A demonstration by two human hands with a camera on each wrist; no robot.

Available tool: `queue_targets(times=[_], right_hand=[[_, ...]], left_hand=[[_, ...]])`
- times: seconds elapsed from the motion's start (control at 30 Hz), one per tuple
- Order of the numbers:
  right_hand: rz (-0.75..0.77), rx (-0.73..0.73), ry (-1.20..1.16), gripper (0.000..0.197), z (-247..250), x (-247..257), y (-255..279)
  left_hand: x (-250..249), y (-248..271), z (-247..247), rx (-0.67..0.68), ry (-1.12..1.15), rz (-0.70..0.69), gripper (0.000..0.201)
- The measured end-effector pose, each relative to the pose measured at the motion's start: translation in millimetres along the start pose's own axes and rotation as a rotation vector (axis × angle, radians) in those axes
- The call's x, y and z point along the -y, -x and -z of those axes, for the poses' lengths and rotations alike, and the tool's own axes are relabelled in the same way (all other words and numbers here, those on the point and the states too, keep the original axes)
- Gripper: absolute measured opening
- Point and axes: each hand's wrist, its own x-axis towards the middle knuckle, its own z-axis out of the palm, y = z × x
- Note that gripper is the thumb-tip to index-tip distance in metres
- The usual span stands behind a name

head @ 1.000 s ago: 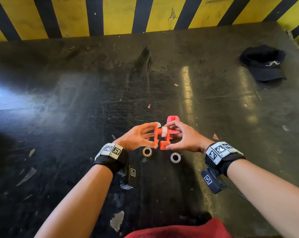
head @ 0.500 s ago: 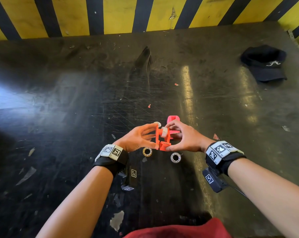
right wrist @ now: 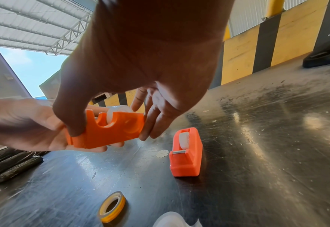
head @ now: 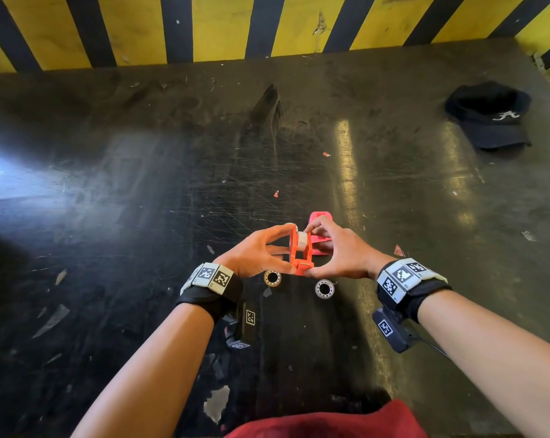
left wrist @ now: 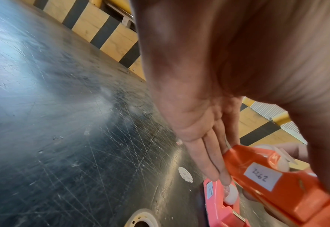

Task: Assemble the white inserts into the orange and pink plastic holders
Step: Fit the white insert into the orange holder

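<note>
Both hands hold the orange tape dispenser (head: pixel 300 254) above the worktop (head: pixel 141 216): left hand (head: pixel 254 252) and right hand (head: pixel 340 251) fingers grasping its sides. A white insert (right wrist: pixel 119 114) sits in its slot. The pink dispenser (right wrist: pixel 186 151) stands just behind it, insert fitted.

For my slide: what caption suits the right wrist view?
Both hands seat a white insert in the orange holder.
</note>
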Motion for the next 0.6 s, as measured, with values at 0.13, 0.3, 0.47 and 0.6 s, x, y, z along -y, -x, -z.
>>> queue_targets(times=[0.13, 0.3, 0.47, 0.6], right_hand=[[0.011, 0.000, -0.006, 0.083, 2.8, -0.6, 0.4], [-0.008, 0.010, -0.006, 0.080, 4.5, -1.9, -1.4], [-0.030, 0.012, -0.023, 0.081, 4.4, -1.4, -2.6], [-0.033, 0.013, -0.046, 0.081, 4.1, 1.0, -1.6]], left_hand=[[2.3, -1.0, 0.8, 0.033, 0.062, -0.006, 0.106], [1.4, 0.0, 1.4, 0.058, 0.075, 0.003, 0.115], [1.3, 1.2, 1.0, 0.074, 0.067, 0.013, 0.110], [-0.7, 4.4, 1.0, 0.070, 0.050, 0.014, 0.106]])
